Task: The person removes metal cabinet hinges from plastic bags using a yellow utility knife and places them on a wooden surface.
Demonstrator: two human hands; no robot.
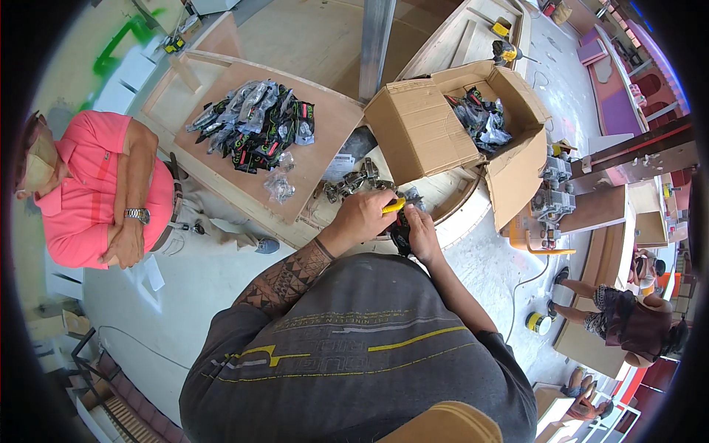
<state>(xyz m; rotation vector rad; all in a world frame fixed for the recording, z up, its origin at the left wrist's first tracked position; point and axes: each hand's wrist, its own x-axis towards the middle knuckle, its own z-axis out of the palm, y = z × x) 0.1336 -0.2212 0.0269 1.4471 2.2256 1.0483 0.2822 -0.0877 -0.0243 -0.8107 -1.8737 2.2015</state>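
Just in front of my body, my left hand (363,218) is closed on a yellow utility knife (394,206). Close beside it, my right hand (423,235) grips a black-and-clear plastic packet (400,236); its contents are hidden. The knife lies across the packet's upper end, and its tip is too small to make out. Beyond my left hand, several metal hinges (360,181) sit loose on the curved wooden frame. A large pile of similar packets (258,122) covers part of a wooden panel, with crumpled clear plastic (279,184) at its near edge.
An open cardboard box (425,133) with more packets stands at the far right, a flap hanging toward me. An orange air compressor (543,214) stands beyond it. A metal post (376,52) rises behind. At left, a person in a pink shirt (111,184) stands with arms crossed.
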